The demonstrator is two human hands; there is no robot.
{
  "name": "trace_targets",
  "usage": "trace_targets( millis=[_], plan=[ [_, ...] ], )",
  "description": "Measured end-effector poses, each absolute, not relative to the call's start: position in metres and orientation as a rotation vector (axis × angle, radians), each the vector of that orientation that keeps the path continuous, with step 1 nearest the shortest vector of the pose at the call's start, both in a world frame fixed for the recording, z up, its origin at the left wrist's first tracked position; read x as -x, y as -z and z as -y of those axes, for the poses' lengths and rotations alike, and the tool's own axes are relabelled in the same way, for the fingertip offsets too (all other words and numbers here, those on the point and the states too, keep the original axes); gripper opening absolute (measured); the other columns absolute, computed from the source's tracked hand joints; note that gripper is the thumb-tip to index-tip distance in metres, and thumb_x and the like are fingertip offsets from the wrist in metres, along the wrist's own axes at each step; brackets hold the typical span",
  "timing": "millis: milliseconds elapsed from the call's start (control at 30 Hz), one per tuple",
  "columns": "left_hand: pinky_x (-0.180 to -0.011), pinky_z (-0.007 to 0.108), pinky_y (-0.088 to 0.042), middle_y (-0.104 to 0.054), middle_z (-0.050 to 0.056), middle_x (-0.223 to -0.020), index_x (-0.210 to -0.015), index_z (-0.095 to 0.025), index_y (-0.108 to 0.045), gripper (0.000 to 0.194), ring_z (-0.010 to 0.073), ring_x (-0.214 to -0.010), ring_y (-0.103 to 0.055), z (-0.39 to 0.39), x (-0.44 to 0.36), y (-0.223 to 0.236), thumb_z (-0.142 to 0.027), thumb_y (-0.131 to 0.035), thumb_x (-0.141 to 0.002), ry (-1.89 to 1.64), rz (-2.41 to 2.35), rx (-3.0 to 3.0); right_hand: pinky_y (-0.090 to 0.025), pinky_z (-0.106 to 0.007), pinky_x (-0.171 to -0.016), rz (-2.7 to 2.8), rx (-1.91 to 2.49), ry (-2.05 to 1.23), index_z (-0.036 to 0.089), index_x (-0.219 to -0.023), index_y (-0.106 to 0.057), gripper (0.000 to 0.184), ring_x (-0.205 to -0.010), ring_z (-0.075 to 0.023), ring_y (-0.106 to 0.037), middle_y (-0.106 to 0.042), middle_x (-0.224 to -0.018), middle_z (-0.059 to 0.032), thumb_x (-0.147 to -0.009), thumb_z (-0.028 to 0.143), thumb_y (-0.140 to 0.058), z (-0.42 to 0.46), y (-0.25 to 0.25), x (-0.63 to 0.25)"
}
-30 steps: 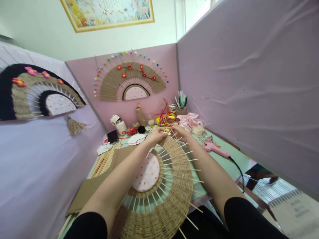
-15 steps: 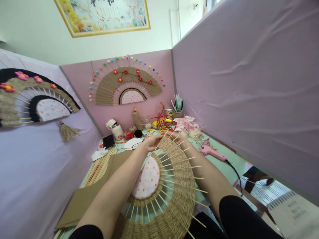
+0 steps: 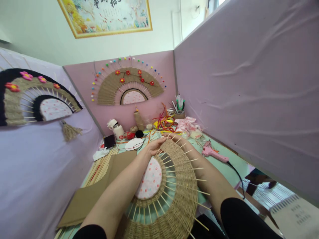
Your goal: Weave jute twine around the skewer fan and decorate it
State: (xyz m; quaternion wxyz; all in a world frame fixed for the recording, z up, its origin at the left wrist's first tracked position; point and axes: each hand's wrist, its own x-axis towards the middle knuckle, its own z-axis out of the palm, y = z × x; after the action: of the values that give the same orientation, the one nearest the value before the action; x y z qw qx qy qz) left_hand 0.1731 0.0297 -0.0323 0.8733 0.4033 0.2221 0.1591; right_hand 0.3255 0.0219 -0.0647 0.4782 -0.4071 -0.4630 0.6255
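While easing the fan (image 3: 185, 186) slightly right, holding its end in left hand (image 3: 155, 146), with grip of right hand (image 3: 181, 138) unclear, apparently just repositioning.

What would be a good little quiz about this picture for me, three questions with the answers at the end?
1. True or false: the left hand and right hand are both at the far end of the woven fan.
2. What colour is the glue gun's body? A) blue B) pink C) green
3. How many red flowers are on the hanging fan on the pink panel?

Key: 1. True. 2. B. 3. Six.
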Motion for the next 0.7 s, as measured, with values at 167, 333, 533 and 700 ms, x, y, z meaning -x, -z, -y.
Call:
trace_targets(
  millis=[167,333,533,700],
  plan=[
    [-0.073,0.028,-0.047,-0.068,0.008,-0.073,-0.089,-0.009,-0.062,0.014,0.0148,-0.068,-0.065,-0.033,-0.171,0.030,-0.010,-0.049,-0.085,-0.336,-0.518,-0.912,-0.036,-0.025,-0.052,0.962,0.894,-1.467,0.018,-0.065,-0.052,0.025,-0.050,-0.0103,-0.043,-0.047,-0.051,0.0038,-0.059,0.029,-0.074,-0.017,0.059,-0.337],
    [-0.065,0.026,-0.046,-0.066,0.006,-0.068,-0.083,-0.009,-0.063,0.013,0.0134,-0.061,-0.062,-0.027,-0.170,0.025,-0.012,-0.051,-0.084,-0.358,-0.621,-1.013,-0.034,-0.021,-0.050,1.001,0.882,-1.310,0.018,-0.072,-0.056,0.028,-0.054,-0.0067,-0.044,-0.050,-0.061,0.0061,-0.054,0.024,-0.077,-0.010,0.048,-0.348],
    [-0.056,0.022,-0.043,-0.064,0.004,-0.065,-0.081,-0.009,-0.066,0.011,0.0108,-0.055,-0.058,-0.027,-0.170,0.029,-0.009,-0.055,-0.080,-0.525,-0.752,-1.155,-0.021,-0.019,-0.043,1.139,0.887,-1.214,0.016,-0.073,-0.057,0.028,-0.047,-0.0029,-0.034,-0.046,-0.059,0.0069,-0.056,0.028,-0.075,0.002,0.039,-0.350],
    [-0.057,0.020,-0.041,-0.064,0.001,-0.066,-0.086,-0.013,-0.068,0.014,0.0095,-0.056,-0.057,-0.029,-0.167,0.035,-0.010,-0.063,-0.073,-0.659,-0.791,-1.218,-0.016,-0.021,-0.043,1.269,0.974,-1.205,0.016,-0.075,-0.058,0.027,-0.046,-0.0040,-0.030,-0.041,-0.054,0.0075,-0.063,0.036,-0.072,0.011,0.038,-0.352]
  ],
)
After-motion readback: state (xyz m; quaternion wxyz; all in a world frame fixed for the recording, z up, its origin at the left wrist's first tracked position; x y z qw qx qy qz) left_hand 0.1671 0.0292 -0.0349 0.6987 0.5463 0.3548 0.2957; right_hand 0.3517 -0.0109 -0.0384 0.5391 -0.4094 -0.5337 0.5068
